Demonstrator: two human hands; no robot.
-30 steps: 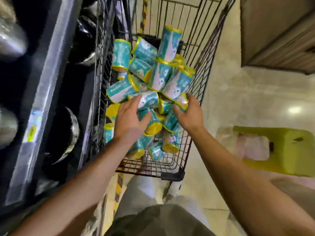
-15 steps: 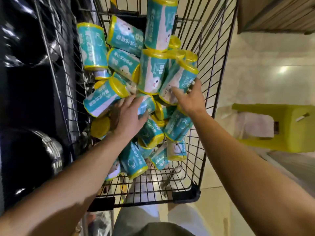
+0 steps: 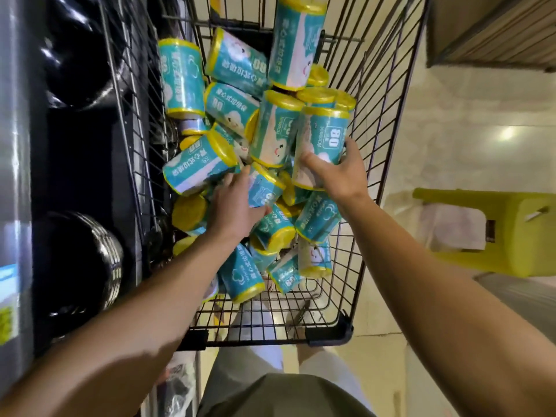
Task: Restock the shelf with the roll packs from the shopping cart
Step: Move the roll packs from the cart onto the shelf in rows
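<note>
A black wire shopping cart (image 3: pixel 388 121) holds a heap of several teal roll packs with yellow ends. My right hand (image 3: pixel 338 173) grips an upright pack marked 80 (image 3: pixel 323 139) at the heap's right side, thumb on its front and fingers behind. My left hand (image 3: pixel 233 206) reaches into the middle of the heap, its fingers wrapped around a smaller tilted pack (image 3: pixel 264 191). Another pack (image 3: pixel 198 165) lies on its side just left of that hand. A tall pack (image 3: pixel 296 40) stands at the top of the heap.
A dark shelf unit (image 3: pixel 18 176) runs along the left, with black bowls (image 3: pixel 90 266) and shiny dark wares on it, close against the cart's side. A yellow-green stool (image 3: pixel 517 233) stands on the pale tiled floor to the right. My legs are below the cart's near edge.
The view has moved closer over the cart. My right hand has moved up and closed around the upright pack marked 80. My left hand has closed on a pack in the middle.
</note>
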